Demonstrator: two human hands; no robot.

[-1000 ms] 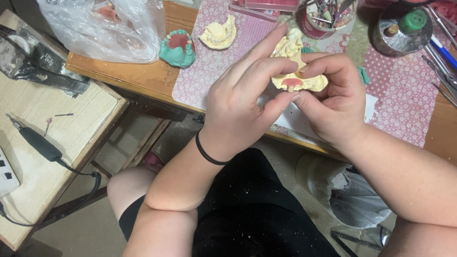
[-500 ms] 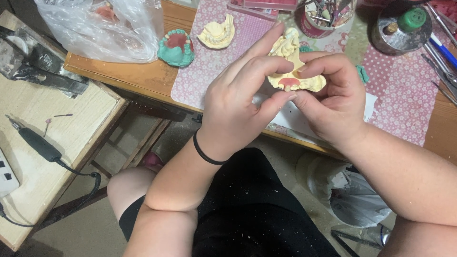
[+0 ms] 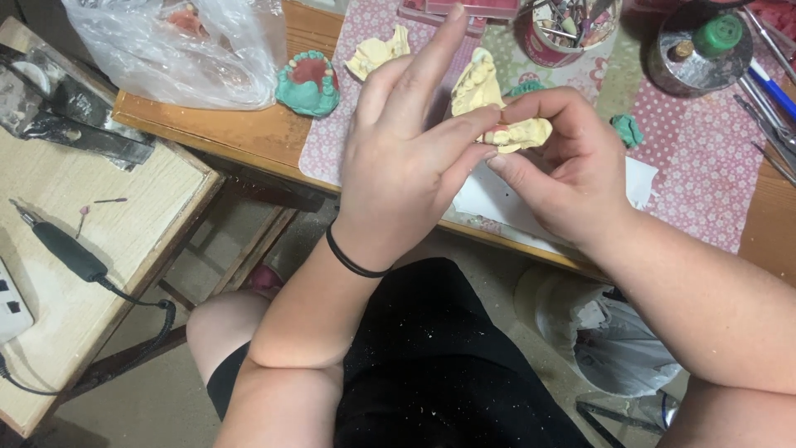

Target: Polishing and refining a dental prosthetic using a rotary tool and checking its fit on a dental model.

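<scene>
A: What are the two hands doing in the middle of the frame?

B: Both are gripping a pale yellow dental cast (image 3: 518, 133), just above centre. The right hand (image 3: 572, 178) is pinching it from below and from the right, with its thumb and curled fingers closing around it. The left hand (image 3: 406, 162) is pressing its thumb and a bent finger against the cast's left end, while its index finger is sticking straight up toward the top edge. A black hair tie (image 3: 352, 257) is sitting on that wrist.

A: Is the cast resting on anything?

B: No, it is hanging in the air over the pink dotted mat (image 3: 705, 166) and a white sheet of paper (image 3: 497, 199). A second yellow cast (image 3: 473, 83) is lying just behind it, partly hidden by the fingers.

A: What else is lying around?

B: A teal and pink denture model (image 3: 308, 83) is sitting on the wooden bench (image 3: 215, 133) at upper left, beside a clear plastic bag (image 3: 166, 50). Another yellow cast piece (image 3: 377, 54) is lying on the mat near the top. A black handpiece with its cord (image 3: 66, 249) is lying on the pale side table (image 3: 99, 199) at the left. A tin of burs (image 3: 564, 33) is standing at the top.
</scene>
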